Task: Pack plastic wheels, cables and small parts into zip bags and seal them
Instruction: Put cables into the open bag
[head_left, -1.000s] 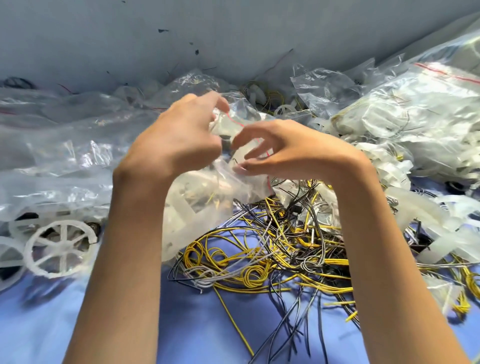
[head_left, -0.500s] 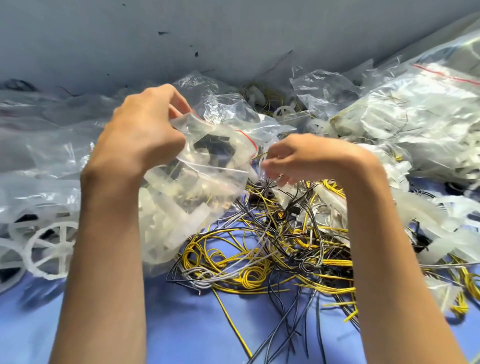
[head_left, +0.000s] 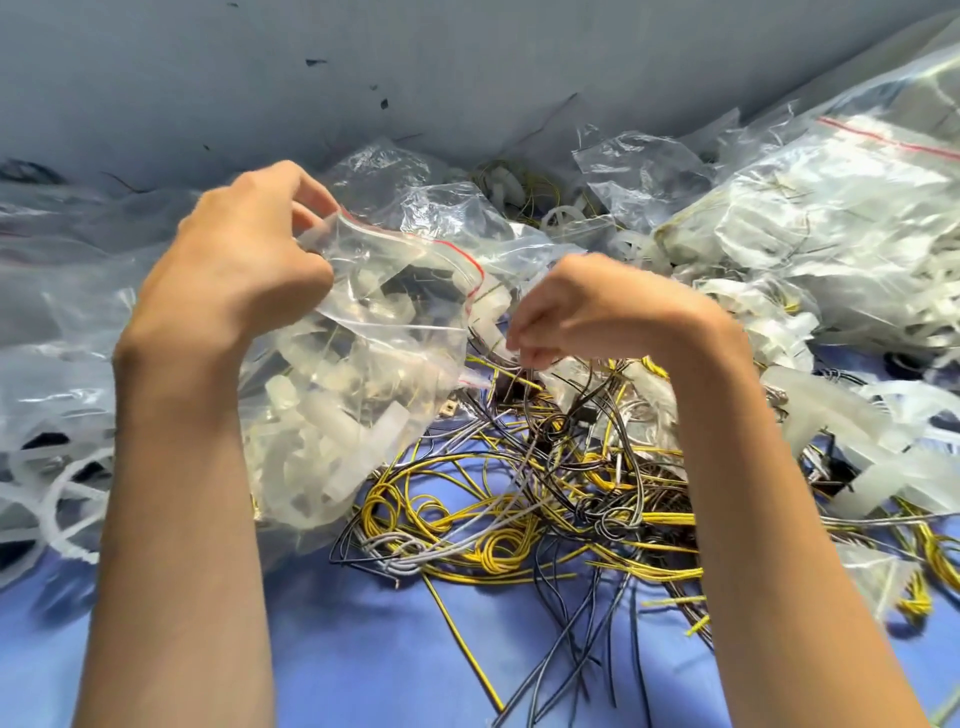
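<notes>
L hand (head_left: 244, 260) grips open mouth of zip bag (head_left: 363, 374) w/ white plastic parts inside, left-centre. R hand (head_left: 597, 312), blurred, fingers curled over yellow/black cables (head_left: 493, 519) tangled on blue surface (head_left: 363, 649); can't tell if holding anything. Big filled bag (head_left: 831, 234) far right.

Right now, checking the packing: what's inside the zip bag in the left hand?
The zip bag holds white plastic parts and a dark piece near its mouth; glare hides anything deeper.
</notes>
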